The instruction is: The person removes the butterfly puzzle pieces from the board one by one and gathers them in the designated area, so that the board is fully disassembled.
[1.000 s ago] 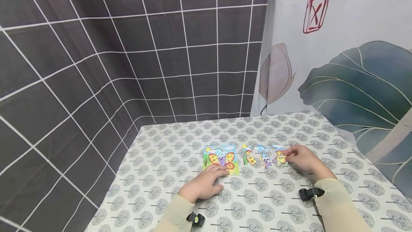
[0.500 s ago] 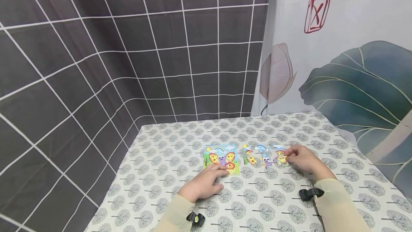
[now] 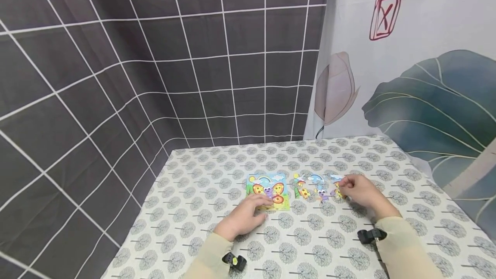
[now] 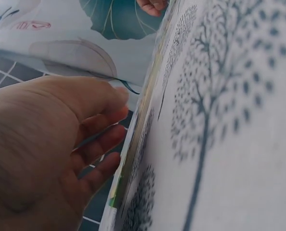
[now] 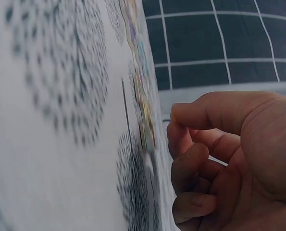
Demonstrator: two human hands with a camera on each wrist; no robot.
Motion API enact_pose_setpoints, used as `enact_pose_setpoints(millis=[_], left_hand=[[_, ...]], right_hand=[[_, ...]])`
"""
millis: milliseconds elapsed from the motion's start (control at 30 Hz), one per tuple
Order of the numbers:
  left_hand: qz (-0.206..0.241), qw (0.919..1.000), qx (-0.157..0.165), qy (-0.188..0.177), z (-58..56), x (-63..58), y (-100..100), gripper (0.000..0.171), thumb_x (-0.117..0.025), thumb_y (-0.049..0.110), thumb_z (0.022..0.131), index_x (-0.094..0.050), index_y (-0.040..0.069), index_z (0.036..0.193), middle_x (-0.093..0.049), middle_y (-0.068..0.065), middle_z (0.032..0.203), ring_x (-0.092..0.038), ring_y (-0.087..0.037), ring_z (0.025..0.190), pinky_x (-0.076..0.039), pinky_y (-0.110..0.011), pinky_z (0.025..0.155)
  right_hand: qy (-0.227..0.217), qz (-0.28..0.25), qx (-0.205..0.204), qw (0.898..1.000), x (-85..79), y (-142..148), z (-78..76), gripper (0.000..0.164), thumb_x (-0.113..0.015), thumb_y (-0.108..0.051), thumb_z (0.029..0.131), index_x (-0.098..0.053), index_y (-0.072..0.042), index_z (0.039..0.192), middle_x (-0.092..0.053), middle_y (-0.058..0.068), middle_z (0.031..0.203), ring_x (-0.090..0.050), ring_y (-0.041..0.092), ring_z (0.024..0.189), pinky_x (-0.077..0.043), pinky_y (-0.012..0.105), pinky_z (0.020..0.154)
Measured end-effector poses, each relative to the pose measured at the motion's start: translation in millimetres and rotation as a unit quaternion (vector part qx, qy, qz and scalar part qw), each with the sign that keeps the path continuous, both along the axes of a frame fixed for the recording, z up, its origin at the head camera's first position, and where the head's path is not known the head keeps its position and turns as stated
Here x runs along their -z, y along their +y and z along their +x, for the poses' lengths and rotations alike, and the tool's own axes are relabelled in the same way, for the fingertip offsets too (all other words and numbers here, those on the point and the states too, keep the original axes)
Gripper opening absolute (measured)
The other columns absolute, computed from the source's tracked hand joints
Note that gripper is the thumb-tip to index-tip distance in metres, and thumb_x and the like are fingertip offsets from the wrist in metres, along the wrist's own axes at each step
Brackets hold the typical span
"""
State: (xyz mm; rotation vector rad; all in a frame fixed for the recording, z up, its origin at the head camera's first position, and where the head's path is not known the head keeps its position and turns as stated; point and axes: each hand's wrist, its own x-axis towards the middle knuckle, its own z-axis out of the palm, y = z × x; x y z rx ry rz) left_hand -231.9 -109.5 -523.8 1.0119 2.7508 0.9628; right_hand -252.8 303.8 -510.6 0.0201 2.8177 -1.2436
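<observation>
My left hand (image 3: 244, 216) lies over the near left corner of a butterfly picture board (image 3: 278, 188), its fingers extended on it. In the left wrist view the relaxed fingers reach the board's edge (image 4: 115, 192). To the right, several butterfly puzzle pieces (image 3: 321, 195) lie slightly spread apart, with gaps between them. My right hand (image 3: 360, 190) hovers over the right end of these pieces and hides part of a yellow one (image 3: 339, 193). In the right wrist view its thumb and index tips meet beside the pieces (image 5: 145, 115), the other fingers curl, and nothing shows between the tips.
A tree-print cloth (image 3: 217, 244) covers the table. Behind and to the left hangs a dark grid curtain (image 3: 201, 76), and a pale lotus-print curtain (image 3: 348, 25) hangs at the right. Both wrists carry black straps (image 3: 234, 261).
My right hand has shifted slightly and now covers more of the yellow piece at the right end. The left hand stays on the board. The head view has turned slightly.
</observation>
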Motion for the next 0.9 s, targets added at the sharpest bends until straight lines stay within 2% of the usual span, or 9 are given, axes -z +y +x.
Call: enact_pose_setpoints(millis=[167, 367, 467, 633, 733, 900], left_hand=[[0.028, 0.9989, -0.033, -0.018, -2.2, -1.5, -8.2, 0.039, -0.072, 0.016, 0.097, -0.068, 0.020, 0.137, -0.060, 0.004, 0.145, -0.051, -0.021, 0.138, -0.041, -0.048, 0.119], [0.026, 0.9959, -0.080, -0.034, -8.1, -0.3, -25.3, 0.044, -0.074, 0.020, 0.096, -0.066, 0.022, 0.139, -0.057, 0.002, 0.150, -0.047, -0.026, 0.143, -0.036, -0.053, 0.122], [0.018, 0.9946, -0.095, -0.039, -10.6, 1.8, -33.0, 0.049, -0.076, 0.022, 0.096, -0.063, 0.020, 0.143, -0.054, 0.001, 0.154, -0.044, -0.026, 0.146, -0.035, -0.053, 0.122], [0.001, 0.9938, -0.103, -0.044, -11.8, 3.0, -42.2, 0.057, -0.078, 0.025, 0.094, -0.059, 0.017, 0.148, -0.048, -0.003, 0.160, -0.042, -0.028, 0.148, -0.032, -0.054, 0.123], [-0.003, 0.9933, -0.106, -0.047, -11.4, 1.2, -45.0, 0.059, -0.077, 0.027, 0.094, -0.057, 0.016, 0.149, -0.046, -0.004, 0.161, -0.040, -0.030, 0.150, -0.030, -0.055, 0.124], [0.004, 0.9926, -0.108, -0.054, -10.7, -1.2, -47.0, 0.057, -0.078, 0.027, 0.094, -0.059, 0.014, 0.147, -0.046, -0.004, 0.162, -0.039, -0.033, 0.150, -0.029, -0.059, 0.123]], right_hand=[[0.026, 0.001, -0.030, 0.999, -1.2, -18.4, -1.8, 0.018, -0.070, -0.011, 0.094, -0.068, 0.000, 0.109, -0.058, 0.004, 0.079, -0.054, 0.018, 0.064, -0.050, 0.029, 0.052], [0.048, 0.003, -0.051, 0.998, -6.3, -44.0, -7.1, 0.014, -0.071, -0.012, 0.096, -0.070, -0.003, 0.106, -0.060, 0.004, 0.085, -0.053, 0.018, 0.067, -0.049, 0.028, 0.053], [0.052, -0.003, -0.063, 0.997, -10.5, -56.1, -10.1, 0.012, -0.071, -0.012, 0.096, -0.070, -0.004, 0.105, -0.061, 0.004, 0.087, -0.054, 0.018, 0.067, -0.050, 0.028, 0.053], [0.043, -0.018, -0.084, 0.995, -15.2, -79.5, -14.0, 0.012, -0.072, -0.009, 0.094, -0.070, -0.004, 0.104, -0.060, 0.006, 0.087, -0.057, 0.020, 0.066, -0.052, 0.029, 0.055], [0.029, -0.022, -0.095, 0.995, -16.4, -96.4, -17.1, 0.011, -0.072, -0.009, 0.094, -0.070, -0.005, 0.104, -0.059, 0.005, 0.087, -0.056, 0.018, 0.063, -0.051, 0.029, 0.051], [0.029, -0.007, -0.129, 0.991, -16.9, -125.7, -24.6, 0.011, -0.072, -0.010, 0.094, -0.072, -0.006, 0.105, -0.060, 0.004, 0.086, -0.051, 0.014, 0.061, -0.047, 0.027, 0.049]])
